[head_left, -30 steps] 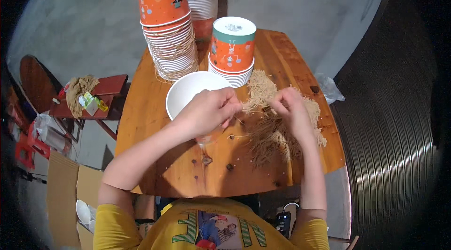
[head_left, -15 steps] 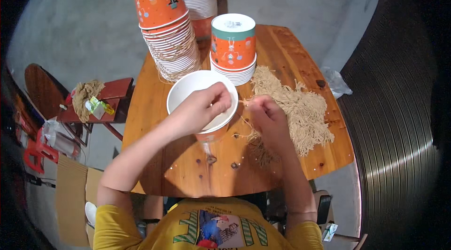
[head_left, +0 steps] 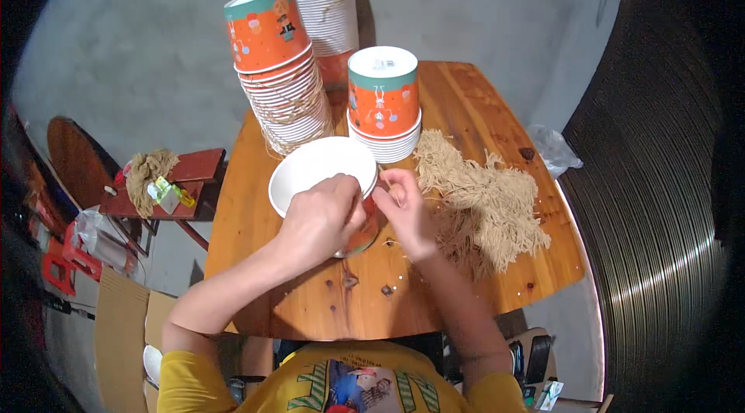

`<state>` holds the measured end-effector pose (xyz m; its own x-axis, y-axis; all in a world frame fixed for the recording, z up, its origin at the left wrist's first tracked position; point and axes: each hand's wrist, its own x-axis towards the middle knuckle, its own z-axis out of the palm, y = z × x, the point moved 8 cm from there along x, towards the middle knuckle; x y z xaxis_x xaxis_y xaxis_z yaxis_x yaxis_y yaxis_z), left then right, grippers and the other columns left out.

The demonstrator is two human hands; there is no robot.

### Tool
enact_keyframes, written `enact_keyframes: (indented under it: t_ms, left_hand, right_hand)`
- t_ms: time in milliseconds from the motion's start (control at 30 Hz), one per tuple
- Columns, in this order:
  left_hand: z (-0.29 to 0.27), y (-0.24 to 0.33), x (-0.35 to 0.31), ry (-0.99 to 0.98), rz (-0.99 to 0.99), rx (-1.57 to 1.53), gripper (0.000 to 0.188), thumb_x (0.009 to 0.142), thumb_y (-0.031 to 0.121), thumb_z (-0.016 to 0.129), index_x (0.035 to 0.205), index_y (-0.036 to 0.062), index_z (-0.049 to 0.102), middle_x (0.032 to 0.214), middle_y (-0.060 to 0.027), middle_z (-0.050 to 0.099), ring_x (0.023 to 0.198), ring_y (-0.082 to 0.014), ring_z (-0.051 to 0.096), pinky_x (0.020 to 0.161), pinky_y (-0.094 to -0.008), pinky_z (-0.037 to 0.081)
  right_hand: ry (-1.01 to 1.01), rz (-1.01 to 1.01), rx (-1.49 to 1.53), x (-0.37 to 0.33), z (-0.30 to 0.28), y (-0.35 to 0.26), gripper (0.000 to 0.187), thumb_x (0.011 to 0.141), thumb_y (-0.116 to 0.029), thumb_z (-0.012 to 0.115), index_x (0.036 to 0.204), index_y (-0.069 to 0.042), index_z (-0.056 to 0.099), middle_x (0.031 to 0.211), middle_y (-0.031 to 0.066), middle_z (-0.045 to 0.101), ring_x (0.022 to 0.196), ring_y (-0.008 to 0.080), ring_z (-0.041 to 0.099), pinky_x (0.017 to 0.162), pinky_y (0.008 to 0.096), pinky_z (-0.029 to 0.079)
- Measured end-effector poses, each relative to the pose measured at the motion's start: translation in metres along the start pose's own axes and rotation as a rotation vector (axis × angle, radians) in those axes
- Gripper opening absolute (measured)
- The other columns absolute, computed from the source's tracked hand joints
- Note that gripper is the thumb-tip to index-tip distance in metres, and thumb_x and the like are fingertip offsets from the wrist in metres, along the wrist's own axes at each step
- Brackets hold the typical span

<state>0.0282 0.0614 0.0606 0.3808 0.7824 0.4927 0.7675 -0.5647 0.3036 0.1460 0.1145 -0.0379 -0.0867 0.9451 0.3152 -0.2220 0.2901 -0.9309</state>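
A white-lined paper bucket [head_left: 314, 164] with an orange outside is tilted on the wooden table in front of me. My left hand [head_left: 330, 215] is closed over its near right rim, with the fingertips partly hidden. Against the bucket's right side, my right hand [head_left: 403, 207] has its fingers bent in a pinch around a thin beige string, of which little shows. To the right of that hand lies a loose heap of beige strings [head_left: 497, 211].
Upside-down orange paper buckets stand in a tall leaning stack [head_left: 272, 32] wound with string and a shorter stack [head_left: 382, 102]. Another white stack [head_left: 322, 1] rises behind. A red bench [head_left: 186, 180] stands left, and a ribbed dark shutter [head_left: 644, 219] lies right of the table [head_left: 466, 312].
The bucket has tipped and shifted slightly left. My right hand has come in from the right to its side, and my left hand has moved lower, over the near rim.
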Motion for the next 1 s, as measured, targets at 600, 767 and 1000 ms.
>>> enact_keyframes:
  t_ms: [600, 767, 1000]
  left_hand:
    - [-0.036, -0.012, 0.022, 0.115, 0.048, -0.072, 0.015, 0.084, 0.011, 0.054, 0.081, -0.0035, 0.052, 0.075, -0.0255, 0.059, 0.069, -0.0414, 0.061, 0.059, -0.0473, 0.047]
    - [-0.046, -0.019, 0.025, 0.175, 0.101, -0.013, 0.013, 0.083, 0.008, 0.056, 0.083, -0.0022, 0.049, 0.075, -0.0218, 0.057, 0.069, -0.0394, 0.059, 0.060, -0.0459, 0.047]
    - [-0.066, -0.011, 0.030, 0.344, 0.275, 0.119, 0.022, 0.075, -0.001, 0.059, 0.091, 0.0017, 0.046, 0.077, -0.0147, 0.051, 0.071, -0.0331, 0.055, 0.062, -0.0402, 0.045]
  right_hand:
    - [-0.109, -0.212, -0.862, 0.003, 0.035, -0.031, 0.116, 0.055, -0.032, 0.082, 0.145, -0.007, 0.013, 0.128, 0.0238, 0.045, 0.109, 0.0424, 0.054, 0.087, 0.0483, 0.049]
    - [-0.036, -0.199, -0.882, 0.003, 0.035, -0.025, 0.113, 0.059, -0.031, 0.081, 0.145, -0.006, 0.012, 0.126, 0.0239, 0.048, 0.111, 0.0422, 0.053, 0.090, 0.0489, 0.047]
    - [0.016, -0.198, -0.802, 0.007, 0.032, -0.005, 0.110, 0.064, -0.035, 0.080, 0.145, -0.004, 0.012, 0.136, 0.0257, 0.039, 0.112, 0.0419, 0.053, 0.092, 0.0479, 0.046]
